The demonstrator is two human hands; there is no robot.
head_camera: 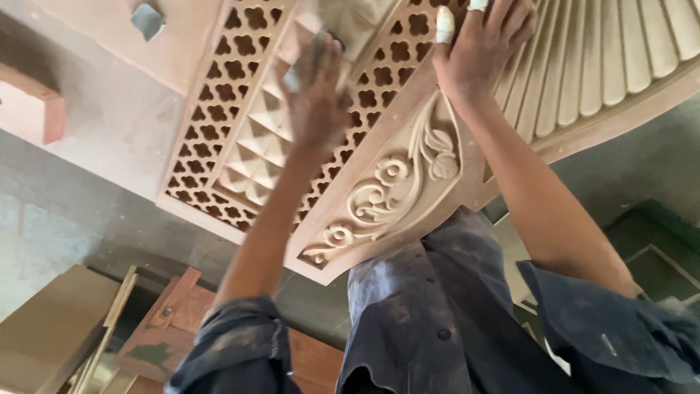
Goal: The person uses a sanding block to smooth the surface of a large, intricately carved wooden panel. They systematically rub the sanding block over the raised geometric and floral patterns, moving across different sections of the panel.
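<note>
Carved pale-pink stone panel, a broad slab with a scrolling flower relief along its near border, lies slanting across the upper middle of the head view, just above the person's dark blue dusty shirt. Left of the flower relief on the same slab runs a pierced lattice of four-lobed holes around a band of raised pyramid facets; right of the relief spreads a fan of fluted ribs.

Left hand rests over the lattice and facets, motion-blurred, fingers curled around what is probably a grey sanding pad, though the blur leaves that unsure. Right hand lies flat at the top of the flower relief beside the ribs, fingers spread and pressing down, two fingertips wrapped in white tape.

By its look the slab is heavy, stiff and dusty; the thin lattice bars seem fragile, so the solid plain border would be the safer place to take hold. Below the panel lean tan wooden boards.
</note>
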